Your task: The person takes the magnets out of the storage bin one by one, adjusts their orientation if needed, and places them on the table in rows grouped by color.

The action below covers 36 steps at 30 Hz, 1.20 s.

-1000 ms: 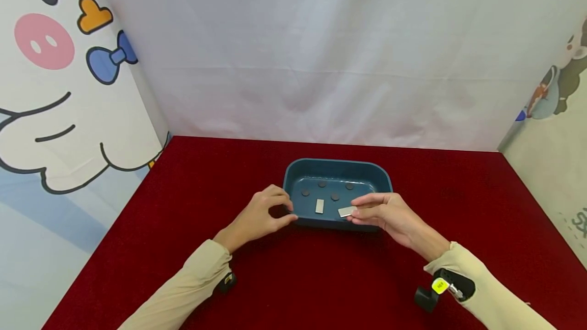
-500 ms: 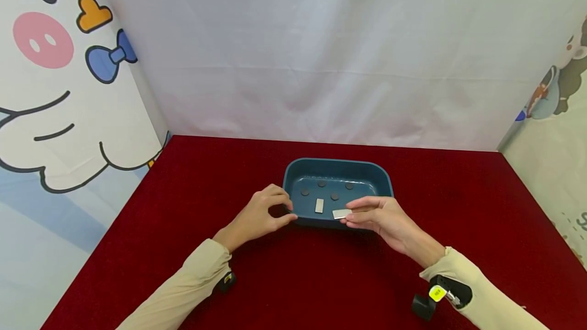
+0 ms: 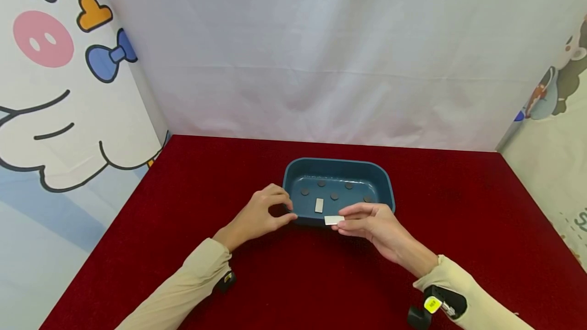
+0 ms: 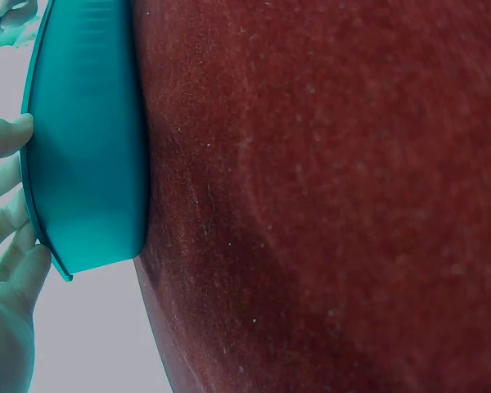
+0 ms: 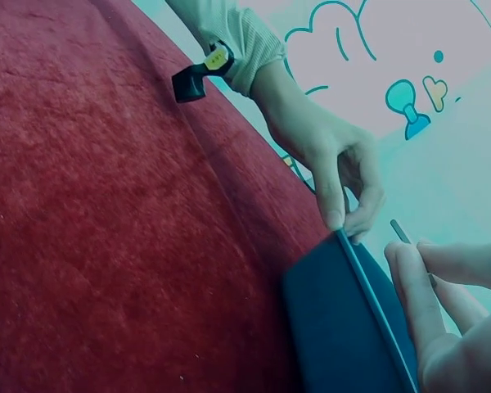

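A blue plastic basin (image 3: 339, 162) stands on the red cloth. My left hand (image 3: 259, 213) pinches its rim at the near left corner, thumb and fingertips on the edge; the right wrist view shows this grip too. Between thumb and fingers, my right hand (image 3: 376, 227) holds a flat white rectangular piece (image 3: 334, 220), above the basin's near rim. From the right wrist, that piece (image 5: 400, 231) appears edge-on, apart from the rim. Inside the basin lie another white rectangular piece (image 3: 319, 205) and several dark round discs (image 3: 335, 196).
Red cloth (image 3: 293, 279) covers the table around the basin. A pale curtain (image 3: 321, 65) hangs behind the table's far edge. Printed cartoon panels (image 3: 69, 80) stand on the left and right sides.
My right hand has moved left and toward me with the white piece, from over the basin's floor to its near rim. One more dark disc shows at the right. My left hand keeps still.
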Motion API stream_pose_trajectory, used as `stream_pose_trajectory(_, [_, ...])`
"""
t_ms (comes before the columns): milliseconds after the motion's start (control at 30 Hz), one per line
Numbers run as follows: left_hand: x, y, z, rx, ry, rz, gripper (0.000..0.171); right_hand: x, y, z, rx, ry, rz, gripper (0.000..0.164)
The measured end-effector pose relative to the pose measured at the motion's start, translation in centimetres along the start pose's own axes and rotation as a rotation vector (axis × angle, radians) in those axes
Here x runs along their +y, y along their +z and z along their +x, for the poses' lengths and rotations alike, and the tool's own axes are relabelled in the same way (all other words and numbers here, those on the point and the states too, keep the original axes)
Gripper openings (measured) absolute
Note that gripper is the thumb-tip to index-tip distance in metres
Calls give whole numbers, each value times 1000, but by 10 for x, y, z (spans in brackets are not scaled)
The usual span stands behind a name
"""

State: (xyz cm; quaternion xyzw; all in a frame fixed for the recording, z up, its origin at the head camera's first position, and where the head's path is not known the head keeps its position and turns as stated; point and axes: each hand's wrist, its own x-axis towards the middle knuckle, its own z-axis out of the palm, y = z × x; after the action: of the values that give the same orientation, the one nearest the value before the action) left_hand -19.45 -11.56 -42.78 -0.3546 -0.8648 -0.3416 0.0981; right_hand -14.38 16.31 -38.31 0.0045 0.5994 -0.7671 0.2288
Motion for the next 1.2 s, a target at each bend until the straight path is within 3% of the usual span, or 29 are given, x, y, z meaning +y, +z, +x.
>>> stream_pose_trajectory(400, [-2, 2, 0, 0, 0, 4, 15, 12, 12, -2, 38, 30, 11, 27])
stream_pose_trajectory(667, [-1, 0, 0, 7, 11, 8, 15, 26, 21, 0, 40, 15, 17, 36])
stream_pose_trajectory(1200, [-1, 0, 0, 17, 24, 5, 15, 50, 35, 8, 90, -5, 37, 39])
